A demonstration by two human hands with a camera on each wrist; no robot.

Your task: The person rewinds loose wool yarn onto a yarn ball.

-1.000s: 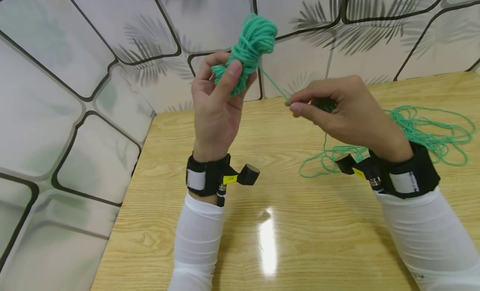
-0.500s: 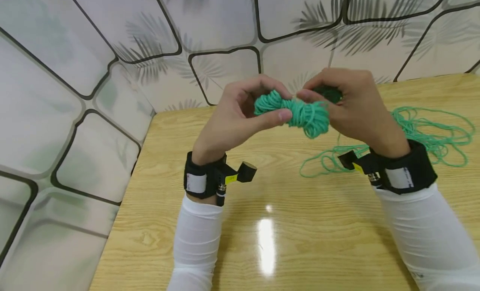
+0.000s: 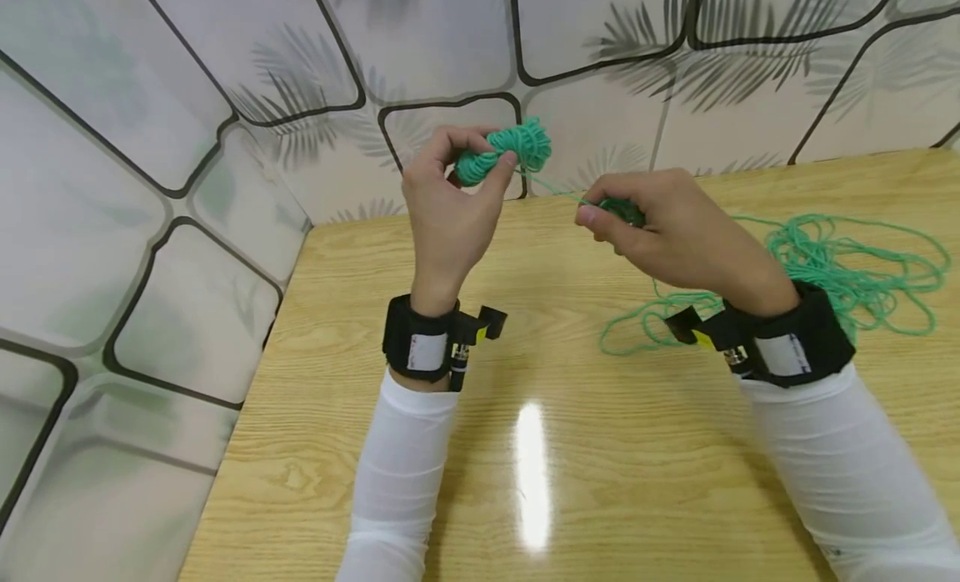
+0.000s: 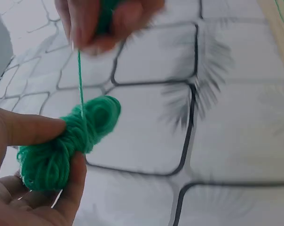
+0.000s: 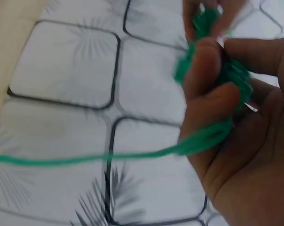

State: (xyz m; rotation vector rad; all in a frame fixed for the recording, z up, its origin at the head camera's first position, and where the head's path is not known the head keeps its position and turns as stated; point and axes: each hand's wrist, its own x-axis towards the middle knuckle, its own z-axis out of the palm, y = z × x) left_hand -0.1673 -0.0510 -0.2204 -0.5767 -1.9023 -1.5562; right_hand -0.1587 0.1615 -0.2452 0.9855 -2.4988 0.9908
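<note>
A small bundle of green yarn, wound thick around its middle, is pinched between the thumb and fingers of my left hand. In the left wrist view the bundle shows looped ends and a wrapped waist. A taut strand runs from it to my right hand, which is level with it on the right. Curled right fingers hold that strand and a gathered clump of yarn in the palm. From this clump a tail of yarn trails away in the right wrist view.
A loose tangle of green yarn lies on the wooden table to the right, partly behind the right wrist. Patterned wall panels rise at the table's back and left edges. Both wrists wear black camera straps.
The bundle dips and turns toward my right hand at half a second ago, then swings back left and up. The strand between the hands is stretched out again; the right hand moves slightly left.
</note>
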